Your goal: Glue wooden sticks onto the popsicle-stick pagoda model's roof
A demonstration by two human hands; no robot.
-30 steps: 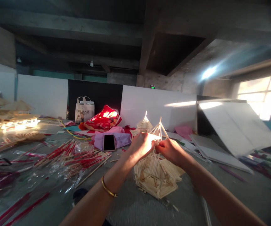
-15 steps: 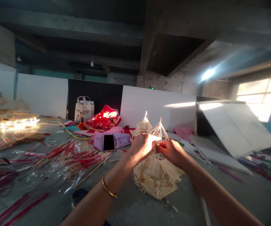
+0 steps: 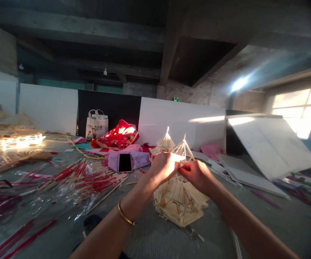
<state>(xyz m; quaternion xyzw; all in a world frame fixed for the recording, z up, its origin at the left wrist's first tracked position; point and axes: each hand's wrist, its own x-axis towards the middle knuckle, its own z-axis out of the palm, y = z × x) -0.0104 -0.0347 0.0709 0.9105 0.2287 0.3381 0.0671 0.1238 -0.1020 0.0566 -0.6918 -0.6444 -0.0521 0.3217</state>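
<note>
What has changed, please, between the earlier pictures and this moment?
Nothing has visibly moved, been grasped or let go. The left hand and right hand stay at the upper part of the stick model; the phone and purple cloth lie as before.

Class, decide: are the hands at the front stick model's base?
No: the left hand and right hand are just below its pointed top.

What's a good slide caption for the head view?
Left hand and right hand close together at the upper part of a stick model, phone on purple cloth to the left.
</note>
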